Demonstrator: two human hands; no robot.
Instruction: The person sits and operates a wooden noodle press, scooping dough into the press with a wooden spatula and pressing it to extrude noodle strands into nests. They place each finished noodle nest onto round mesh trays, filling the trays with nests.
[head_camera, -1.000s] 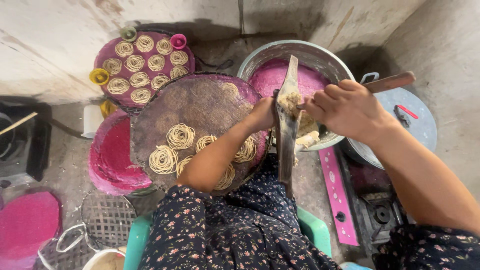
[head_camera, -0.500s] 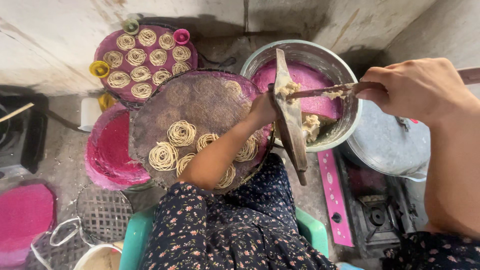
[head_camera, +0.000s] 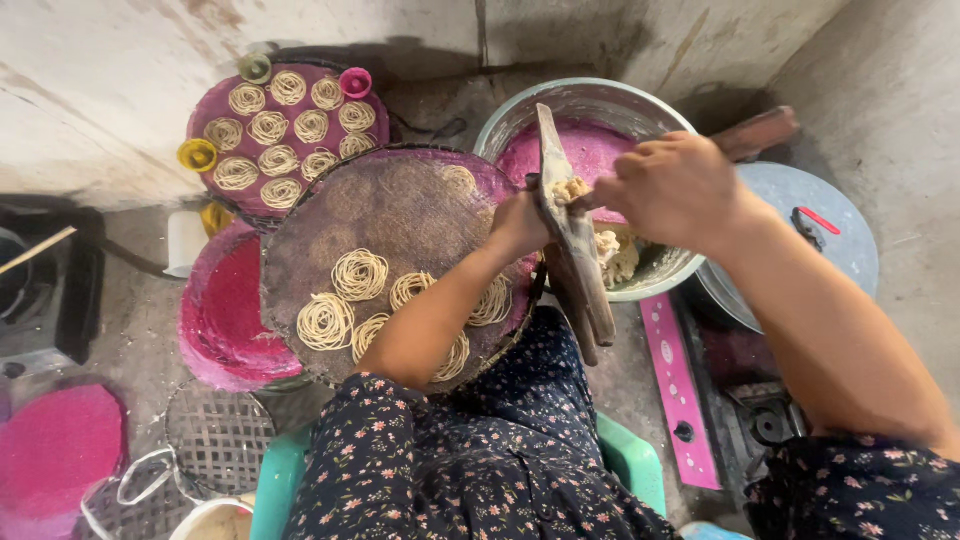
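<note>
My left hand (head_camera: 520, 222) grips a long wooden press (head_camera: 575, 260), held upright over the edge of a metal bowl (head_camera: 590, 92). My right hand (head_camera: 670, 190) is closed on a wooden-handled tool (head_camera: 760, 130) and pushes pale dough (head_camera: 572, 188) into the top of the press. More dough (head_camera: 620, 255) lies in the bowl beside a pink mat. Under my left forearm a round woven tray (head_camera: 400, 210) carries several coiled noodle nests (head_camera: 360, 273).
A second round tray (head_camera: 290, 120) of noodle nests stands by the wall, with small coloured cups on its rim. Pink woven mats (head_camera: 225, 310) are stacked on the left. A grey lid (head_camera: 820, 240) lies to the right, a wire rack (head_camera: 215, 435) at lower left, and a stove (head_camera: 40, 290) at the far left.
My right hand swung out to the right over the bowl with the tool, then came back left to the top of the press. The left hand kept hold of the press.
</note>
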